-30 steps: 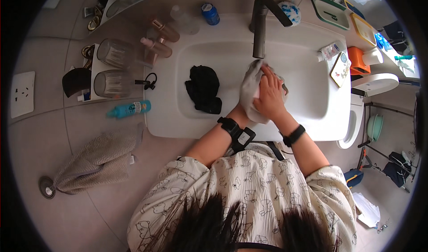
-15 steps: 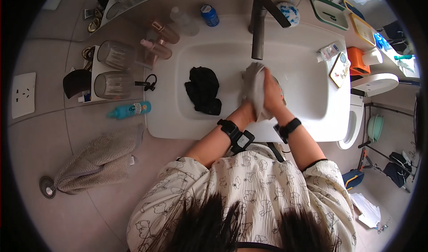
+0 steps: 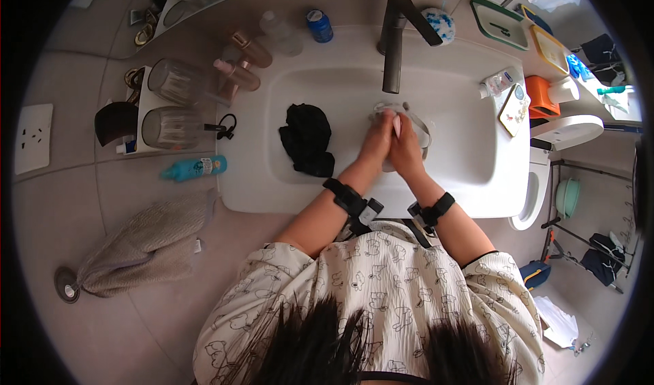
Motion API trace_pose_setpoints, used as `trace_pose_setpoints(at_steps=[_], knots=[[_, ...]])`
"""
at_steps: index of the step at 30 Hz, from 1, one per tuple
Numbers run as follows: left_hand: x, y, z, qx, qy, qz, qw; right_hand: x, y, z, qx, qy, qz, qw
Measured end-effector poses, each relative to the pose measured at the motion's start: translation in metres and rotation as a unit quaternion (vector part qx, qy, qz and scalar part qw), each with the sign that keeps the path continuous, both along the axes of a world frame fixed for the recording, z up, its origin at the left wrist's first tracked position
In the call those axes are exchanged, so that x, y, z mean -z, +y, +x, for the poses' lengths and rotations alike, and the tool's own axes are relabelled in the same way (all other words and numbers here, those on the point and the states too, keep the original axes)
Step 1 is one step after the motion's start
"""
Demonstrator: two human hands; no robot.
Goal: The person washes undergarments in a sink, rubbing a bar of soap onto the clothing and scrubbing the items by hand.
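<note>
From the head camera, both hands are pressed together over the middle of the white sink (image 3: 477,160), under the spout of the dark tap (image 3: 395,41). The left hand (image 3: 377,142) and the right hand (image 3: 407,150) lie side by side, palms nearly touching, with a pale grey cloth (image 3: 419,123) bunched between them. The fingers of both hands are curled together and clamped on that cloth; part of it sticks out past the fingertips toward the tap and off to the right of the right hand. Each wrist carries a dark band.

To the left of the left hand's fingers, apart from them, a black cloth (image 3: 306,140) lies crumpled in the basin. Farther left, beyond the sink's rim, a teal bottle (image 3: 194,168) lies on its side on the counter, and two clear cups (image 3: 170,127) rest on a small rack. Beyond the fingertips, behind the tap, stands a blue can (image 3: 319,25). Down to the left of the forearms, a grey towel (image 3: 146,242) hangs from a hook.
</note>
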State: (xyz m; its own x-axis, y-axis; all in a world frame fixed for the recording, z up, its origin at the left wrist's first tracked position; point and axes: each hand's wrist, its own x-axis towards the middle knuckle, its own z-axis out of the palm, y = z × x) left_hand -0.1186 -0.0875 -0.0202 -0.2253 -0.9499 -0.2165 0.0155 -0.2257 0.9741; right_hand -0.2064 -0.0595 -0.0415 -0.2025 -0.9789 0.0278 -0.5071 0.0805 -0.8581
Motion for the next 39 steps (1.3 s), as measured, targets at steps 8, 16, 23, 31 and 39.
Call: trace_pose_setpoints(at_steps=[8,16,23,31,39], knots=[[0.005,0.013,0.02,-0.069,0.235,0.417,0.875,-0.042,-0.012,-0.047,0.131,-0.158,0.086,0.975],[0.003,0.019,0.019,0.011,0.586,0.342,0.735,-0.013,0.002,0.024,-0.03,0.224,-0.195,0.954],[0.002,0.036,0.018,-0.014,0.448,0.398,0.801,-0.049,-0.036,0.001,0.079,0.051,0.131,0.987],[0.0,0.035,0.021,-0.03,0.484,0.414,0.77,-0.019,-0.01,0.016,-0.038,0.248,-0.099,0.963],[0.062,0.027,0.067,0.031,0.621,0.305,0.722,-0.032,0.026,0.052,-0.194,0.142,-0.157,0.958]])
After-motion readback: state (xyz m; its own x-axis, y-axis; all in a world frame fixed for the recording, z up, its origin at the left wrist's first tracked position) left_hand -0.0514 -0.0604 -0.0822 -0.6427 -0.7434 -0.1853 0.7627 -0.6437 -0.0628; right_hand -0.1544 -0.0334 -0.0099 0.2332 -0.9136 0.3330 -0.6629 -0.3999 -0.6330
